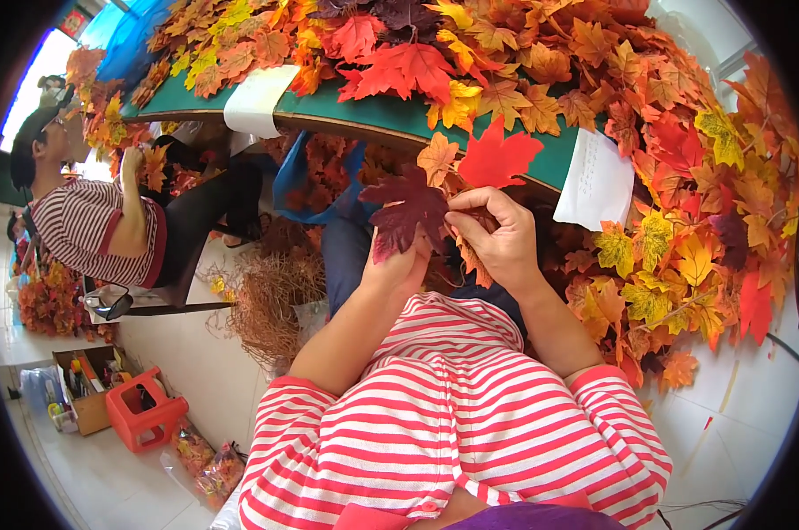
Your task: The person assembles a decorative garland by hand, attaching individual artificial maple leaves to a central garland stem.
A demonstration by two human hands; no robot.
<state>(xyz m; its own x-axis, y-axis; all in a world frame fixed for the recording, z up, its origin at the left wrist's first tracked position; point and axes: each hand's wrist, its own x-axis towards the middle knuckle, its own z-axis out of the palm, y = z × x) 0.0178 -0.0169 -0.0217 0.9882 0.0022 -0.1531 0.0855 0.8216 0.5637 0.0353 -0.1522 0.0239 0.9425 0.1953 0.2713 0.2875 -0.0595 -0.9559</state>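
Head view: burgundy maple leaf [404,212], on near side of bench [329,106], seems grasped by left hand [404,265]; right hand [501,234] pinched, contents unclear. Leaf could be creased by overtight pinch, dropped by loose one.

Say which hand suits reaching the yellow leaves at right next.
Probably the right hand: it is nearer those yellow leaves, while the left hand sits farther off, partly behind the dark purple leaf.

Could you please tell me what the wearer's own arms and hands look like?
The left hand and right hand are bare, without gloves. The forearms are uncovered below short sleeves with red and white stripes, each ending in a plain red cuff.
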